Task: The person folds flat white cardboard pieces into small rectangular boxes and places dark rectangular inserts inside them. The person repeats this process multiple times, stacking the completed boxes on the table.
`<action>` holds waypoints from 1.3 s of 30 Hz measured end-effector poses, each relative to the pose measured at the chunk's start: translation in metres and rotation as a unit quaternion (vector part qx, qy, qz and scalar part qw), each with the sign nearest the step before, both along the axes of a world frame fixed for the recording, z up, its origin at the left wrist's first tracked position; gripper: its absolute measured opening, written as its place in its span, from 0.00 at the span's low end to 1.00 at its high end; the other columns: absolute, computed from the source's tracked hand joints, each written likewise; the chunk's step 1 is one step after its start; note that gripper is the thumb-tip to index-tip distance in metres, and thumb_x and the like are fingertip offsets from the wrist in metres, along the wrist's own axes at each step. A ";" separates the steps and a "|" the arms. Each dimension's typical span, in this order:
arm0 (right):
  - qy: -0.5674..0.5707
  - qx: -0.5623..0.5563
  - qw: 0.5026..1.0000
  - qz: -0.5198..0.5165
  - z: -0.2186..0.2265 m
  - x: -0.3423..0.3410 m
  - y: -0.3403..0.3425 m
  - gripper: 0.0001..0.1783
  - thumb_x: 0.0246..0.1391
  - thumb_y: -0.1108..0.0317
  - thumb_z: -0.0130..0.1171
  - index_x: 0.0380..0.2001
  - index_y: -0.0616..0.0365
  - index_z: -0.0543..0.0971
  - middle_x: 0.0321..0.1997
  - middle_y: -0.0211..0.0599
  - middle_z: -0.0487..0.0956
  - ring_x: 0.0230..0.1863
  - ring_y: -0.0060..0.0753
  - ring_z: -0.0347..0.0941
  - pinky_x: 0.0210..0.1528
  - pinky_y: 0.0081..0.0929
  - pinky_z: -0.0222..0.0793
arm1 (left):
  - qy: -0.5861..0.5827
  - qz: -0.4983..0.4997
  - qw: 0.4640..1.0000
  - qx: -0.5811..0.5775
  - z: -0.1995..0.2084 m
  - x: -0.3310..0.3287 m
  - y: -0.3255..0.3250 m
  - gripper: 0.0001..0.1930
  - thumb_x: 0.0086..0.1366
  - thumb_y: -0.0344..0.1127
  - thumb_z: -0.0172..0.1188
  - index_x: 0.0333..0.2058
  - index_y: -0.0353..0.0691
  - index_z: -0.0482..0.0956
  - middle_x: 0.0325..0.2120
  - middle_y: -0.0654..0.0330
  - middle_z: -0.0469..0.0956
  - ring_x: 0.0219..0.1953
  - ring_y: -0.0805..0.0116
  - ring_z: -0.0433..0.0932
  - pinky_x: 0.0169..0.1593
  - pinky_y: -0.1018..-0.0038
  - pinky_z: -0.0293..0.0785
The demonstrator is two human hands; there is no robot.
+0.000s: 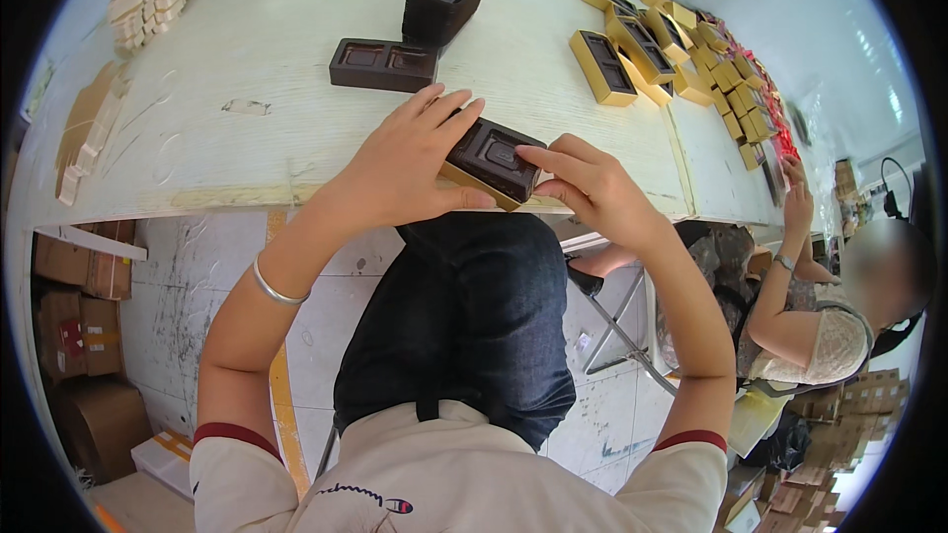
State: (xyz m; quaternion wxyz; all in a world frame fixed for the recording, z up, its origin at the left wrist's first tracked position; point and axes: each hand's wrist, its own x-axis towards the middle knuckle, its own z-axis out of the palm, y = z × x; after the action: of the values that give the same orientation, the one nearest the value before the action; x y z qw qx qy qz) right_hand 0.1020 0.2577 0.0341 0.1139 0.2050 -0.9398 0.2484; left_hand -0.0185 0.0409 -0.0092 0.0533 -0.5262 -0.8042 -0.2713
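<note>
Left hand: The left hand (400,163) is clamped on a gold box (482,184), fingers over its far side, thumb along its near side.
Right hand: The right hand (597,188) has a fingertip on the dark tray (489,150) and its thumb at the box's near right corner; whether they pinch cannot be told.
Box and tray: At the middle of the table's near edge, slightly slanted; the tray sits on top of the box, how deep is unclear.
Spare trays: Beyond the hands, one two-compartment tray (360,77) lies beside a tall stack (439,20) nearer the table's far edge.
Other boxes: Many gold boxes (617,84) cluster toward the far right corner, several holding dark trays.
Left side: Pale card pieces (89,128) lie along the left edge of the table (247,153).
Co-worker: A person (790,336) reaches to the table's right end.
</note>
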 end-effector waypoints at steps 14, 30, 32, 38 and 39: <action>-0.056 0.020 0.998 0.025 0.014 -0.017 -0.011 0.12 0.48 0.68 0.66 0.35 0.61 0.77 0.29 0.41 0.72 0.26 0.42 0.70 0.30 0.31 0.66 | -0.006 -0.072 0.997 0.024 -0.003 -0.021 -0.002 0.35 0.50 0.50 0.68 0.57 0.45 0.71 0.56 0.51 0.67 0.61 0.49 0.60 0.61 0.59 0.61; -0.009 0.083 0.995 -0.053 -0.012 -0.008 -0.012 0.19 0.47 0.65 0.66 0.43 0.61 0.79 0.45 0.50 0.72 0.38 0.48 0.74 0.41 0.34 0.71 | 0.179 0.004 0.984 -0.021 -0.001 -0.005 -0.005 0.27 0.61 0.44 0.60 0.58 0.47 0.70 0.58 0.50 0.64 0.59 0.51 0.63 0.62 0.59 0.60; 0.138 0.153 0.977 -0.050 -0.017 0.002 -0.025 0.20 0.46 0.62 0.67 0.42 0.59 0.79 0.54 0.56 0.68 0.44 0.56 0.73 0.46 0.38 0.71 | 0.173 0.001 0.984 -0.042 -0.007 -0.003 -0.010 0.28 0.60 0.42 0.60 0.59 0.47 0.69 0.60 0.51 0.63 0.62 0.50 0.60 0.64 0.59 0.58; 0.071 -0.071 0.989 -0.105 -0.055 -0.005 -0.028 0.16 0.46 0.69 0.65 0.40 0.56 0.76 0.59 0.60 0.64 0.52 0.62 0.68 0.53 0.44 0.66 | 0.115 -0.061 0.990 -0.061 -0.003 -0.004 -0.010 0.32 0.59 0.39 0.61 0.62 0.43 0.64 0.62 0.51 0.60 0.67 0.50 0.54 0.67 0.56 0.52; 0.080 -0.091 0.988 -0.095 -0.056 -0.005 -0.033 0.14 0.46 0.71 0.64 0.38 0.57 0.75 0.58 0.59 0.64 0.52 0.61 0.68 0.53 0.45 0.66 | 0.106 -0.069 0.991 -0.052 -0.004 -0.007 -0.013 0.32 0.59 0.39 0.61 0.62 0.42 0.63 0.62 0.51 0.60 0.67 0.51 0.53 0.68 0.56 0.50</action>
State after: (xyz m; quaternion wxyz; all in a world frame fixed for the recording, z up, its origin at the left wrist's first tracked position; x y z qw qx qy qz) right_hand 0.0967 0.2249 -0.0217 0.2305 0.1227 -0.9163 0.3038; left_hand -0.0258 0.0279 -0.0129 0.0922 -0.6080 -0.7691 -0.1743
